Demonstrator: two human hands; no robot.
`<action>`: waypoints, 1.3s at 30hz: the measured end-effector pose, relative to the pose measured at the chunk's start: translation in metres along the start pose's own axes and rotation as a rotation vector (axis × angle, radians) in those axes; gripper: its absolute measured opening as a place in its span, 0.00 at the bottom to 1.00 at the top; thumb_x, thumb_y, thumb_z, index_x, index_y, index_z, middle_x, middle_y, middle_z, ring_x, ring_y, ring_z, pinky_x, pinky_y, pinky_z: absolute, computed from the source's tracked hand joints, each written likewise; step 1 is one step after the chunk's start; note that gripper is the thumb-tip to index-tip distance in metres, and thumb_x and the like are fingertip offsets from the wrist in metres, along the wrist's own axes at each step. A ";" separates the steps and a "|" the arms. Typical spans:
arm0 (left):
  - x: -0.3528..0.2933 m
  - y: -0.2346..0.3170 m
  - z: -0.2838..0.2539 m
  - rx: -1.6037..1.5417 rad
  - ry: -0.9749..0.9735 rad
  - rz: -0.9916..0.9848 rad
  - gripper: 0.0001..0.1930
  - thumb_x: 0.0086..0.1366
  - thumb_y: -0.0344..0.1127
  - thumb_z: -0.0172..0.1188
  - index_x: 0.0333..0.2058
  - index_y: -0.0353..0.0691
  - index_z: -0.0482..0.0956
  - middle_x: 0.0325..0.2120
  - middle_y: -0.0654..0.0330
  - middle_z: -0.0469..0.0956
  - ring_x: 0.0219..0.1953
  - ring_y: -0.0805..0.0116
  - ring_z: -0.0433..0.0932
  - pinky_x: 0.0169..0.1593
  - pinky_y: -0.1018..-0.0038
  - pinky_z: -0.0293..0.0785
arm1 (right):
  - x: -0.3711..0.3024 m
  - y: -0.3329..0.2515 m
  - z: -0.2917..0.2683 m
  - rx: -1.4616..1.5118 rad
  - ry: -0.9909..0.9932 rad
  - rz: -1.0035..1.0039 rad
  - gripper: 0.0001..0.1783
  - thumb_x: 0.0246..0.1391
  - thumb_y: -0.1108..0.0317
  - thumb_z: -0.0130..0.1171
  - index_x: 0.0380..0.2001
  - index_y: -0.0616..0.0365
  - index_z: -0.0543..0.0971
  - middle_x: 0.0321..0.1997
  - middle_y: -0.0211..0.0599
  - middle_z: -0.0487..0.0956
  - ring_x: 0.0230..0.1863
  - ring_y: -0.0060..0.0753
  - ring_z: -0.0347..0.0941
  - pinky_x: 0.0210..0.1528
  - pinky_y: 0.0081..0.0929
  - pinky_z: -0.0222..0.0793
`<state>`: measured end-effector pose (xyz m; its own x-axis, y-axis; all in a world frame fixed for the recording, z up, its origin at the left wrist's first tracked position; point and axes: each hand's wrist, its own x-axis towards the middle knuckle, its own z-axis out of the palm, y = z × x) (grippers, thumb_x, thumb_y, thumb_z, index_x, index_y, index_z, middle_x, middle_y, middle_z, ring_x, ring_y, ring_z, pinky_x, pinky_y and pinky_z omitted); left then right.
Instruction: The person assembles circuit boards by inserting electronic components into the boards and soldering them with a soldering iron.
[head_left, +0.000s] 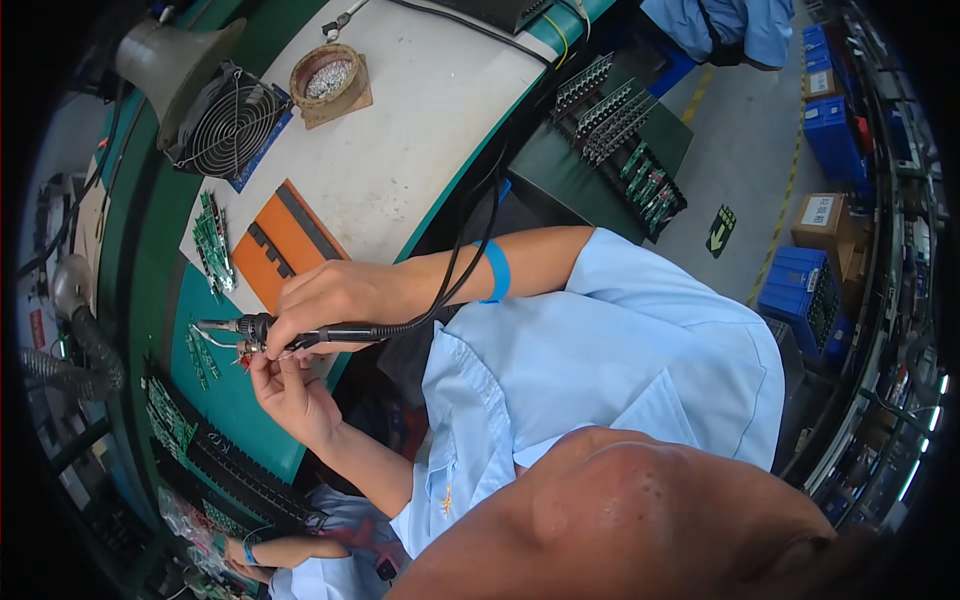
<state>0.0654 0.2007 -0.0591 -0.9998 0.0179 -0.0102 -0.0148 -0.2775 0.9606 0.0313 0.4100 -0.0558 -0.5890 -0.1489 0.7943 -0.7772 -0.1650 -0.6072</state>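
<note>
My right hand point(330, 292), a blue band on its wrist, is closed around the black handle of a soldering iron point(350, 333). The iron's metal barrel point(218, 325) points left over the green mat point(240, 400), with a thin curved metal tube point(212, 341) beside it. Just below, my left hand point(300, 402) has its fingertips pinched together close to the right hand's fingers. A small reddish part shows at those fingertips, too small to name. Small green circuit boards point(200, 358) lie on the mat left of the hands.
An orange slotted board point(268, 262) and a pile of green circuit boards point(213, 240) lie beyond my hands. Farther off stand a fan point(235, 125) and a round pot point(343, 97) of silvery bits. Black board racks point(235, 470) line the near left; another person's hand point(240, 553) works there.
</note>
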 end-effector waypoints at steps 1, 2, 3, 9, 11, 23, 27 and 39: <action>-0.001 0.000 0.000 -0.043 -0.020 -0.021 0.11 0.71 0.23 0.59 0.50 0.32 0.75 0.39 0.57 0.80 0.36 0.74 0.78 0.42 0.83 0.76 | 0.000 0.001 0.001 -0.003 0.004 -0.001 0.18 0.47 0.76 0.70 0.43 0.51 0.83 0.34 0.31 0.85 0.30 0.33 0.78 0.34 0.27 0.74; -0.001 0.001 0.001 -0.086 -0.040 -0.038 0.11 0.71 0.23 0.59 0.50 0.32 0.75 0.39 0.57 0.80 0.36 0.74 0.78 0.42 0.84 0.76 | 0.000 0.002 0.002 -0.005 0.005 -0.004 0.18 0.46 0.76 0.70 0.43 0.51 0.83 0.34 0.30 0.85 0.30 0.32 0.78 0.34 0.27 0.74; -0.001 0.001 0.002 -0.089 -0.041 -0.033 0.11 0.71 0.23 0.59 0.50 0.32 0.75 0.39 0.57 0.80 0.36 0.74 0.78 0.42 0.84 0.76 | 0.000 0.003 0.003 -0.008 0.003 -0.008 0.18 0.46 0.76 0.70 0.43 0.51 0.83 0.34 0.30 0.85 0.30 0.32 0.78 0.34 0.27 0.74; 0.000 0.002 0.007 -0.107 -0.005 -0.061 0.10 0.71 0.24 0.60 0.49 0.32 0.76 0.38 0.55 0.81 0.34 0.75 0.78 0.42 0.83 0.76 | -0.002 0.007 0.008 -0.031 0.040 0.027 0.17 0.47 0.75 0.70 0.42 0.51 0.82 0.34 0.31 0.85 0.31 0.30 0.79 0.34 0.25 0.74; 0.001 0.002 0.006 -0.023 0.017 -0.008 0.10 0.71 0.25 0.61 0.49 0.32 0.77 0.38 0.54 0.82 0.34 0.74 0.78 0.42 0.83 0.77 | -0.001 0.007 0.009 -0.055 0.055 0.041 0.17 0.47 0.75 0.70 0.42 0.51 0.82 0.34 0.31 0.85 0.32 0.29 0.79 0.34 0.24 0.74; 0.029 0.019 -0.017 0.952 0.310 0.424 0.07 0.68 0.25 0.62 0.42 0.31 0.85 0.36 0.55 0.85 0.33 0.65 0.85 0.40 0.74 0.84 | 0.001 0.004 -0.041 -0.157 0.103 0.156 0.17 0.52 0.79 0.68 0.46 0.57 0.81 0.43 0.35 0.85 0.35 0.28 0.82 0.40 0.24 0.78; 0.031 0.019 -0.034 0.994 0.344 0.517 0.09 0.62 0.26 0.68 0.42 0.35 0.86 0.41 0.56 0.84 0.40 0.66 0.82 0.41 0.73 0.82 | -0.007 0.012 -0.050 -0.231 0.127 0.198 0.20 0.55 0.82 0.66 0.51 0.62 0.76 0.44 0.42 0.86 0.39 0.30 0.83 0.44 0.23 0.80; 0.075 0.051 -0.087 1.298 0.462 0.323 0.13 0.61 0.31 0.68 0.45 0.36 0.85 0.38 0.57 0.85 0.35 0.64 0.83 0.40 0.71 0.80 | -0.011 0.017 -0.047 -0.150 0.095 0.275 0.24 0.49 0.82 0.70 0.51 0.60 0.78 0.42 0.40 0.86 0.37 0.28 0.83 0.42 0.22 0.80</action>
<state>-0.0117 0.1042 -0.0348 -0.8747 -0.2574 0.4107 -0.0173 0.8633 0.5044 0.0140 0.4546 -0.0736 -0.7936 -0.0754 0.6037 -0.6063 0.0157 -0.7951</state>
